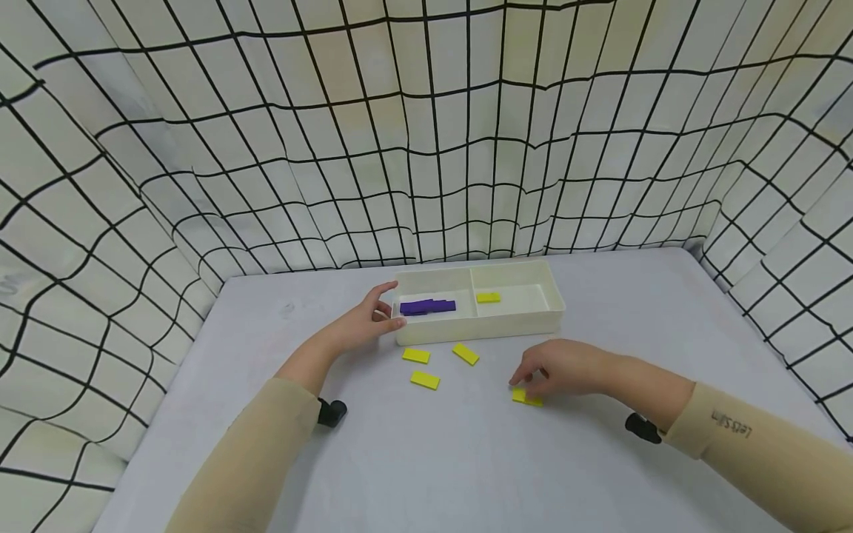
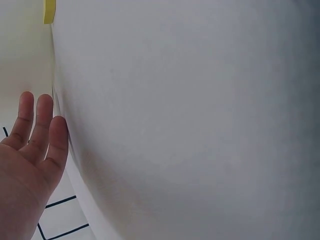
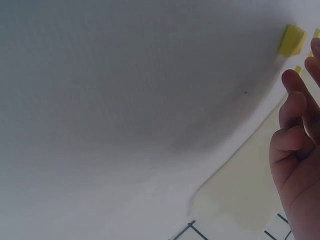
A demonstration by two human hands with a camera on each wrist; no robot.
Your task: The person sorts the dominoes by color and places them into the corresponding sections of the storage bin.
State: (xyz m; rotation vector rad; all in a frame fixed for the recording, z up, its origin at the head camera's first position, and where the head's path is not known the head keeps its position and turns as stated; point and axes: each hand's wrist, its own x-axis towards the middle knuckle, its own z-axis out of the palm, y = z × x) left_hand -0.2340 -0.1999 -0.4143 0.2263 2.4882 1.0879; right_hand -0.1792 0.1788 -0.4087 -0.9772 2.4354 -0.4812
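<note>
A white two-compartment box (image 1: 480, 327) stands at the back of the table. Purple strips (image 1: 426, 306) lie in its left compartment and a yellow tile (image 1: 489, 297) in the right one. My left hand (image 1: 363, 322) touches the box's left end, thumb at the near corner and index finger towards the far one; its other fingers (image 2: 44, 115) look nearly straight in the left wrist view. Over a yellow piece (image 1: 518, 396) on the table hovers my right hand (image 1: 566, 368), its thumb partly hiding the piece. Whether it touches that piece is unclear. A yellow block (image 3: 291, 41) shows beside its fingertips.
Three loose yellow tiles lie in front of the box: one upper left (image 1: 416, 355), one below it (image 1: 425, 380) and one slanted (image 1: 465, 354). White cloth walls with a black grid (image 1: 433, 148) enclose the table (image 1: 426, 466) at the back and sides.
</note>
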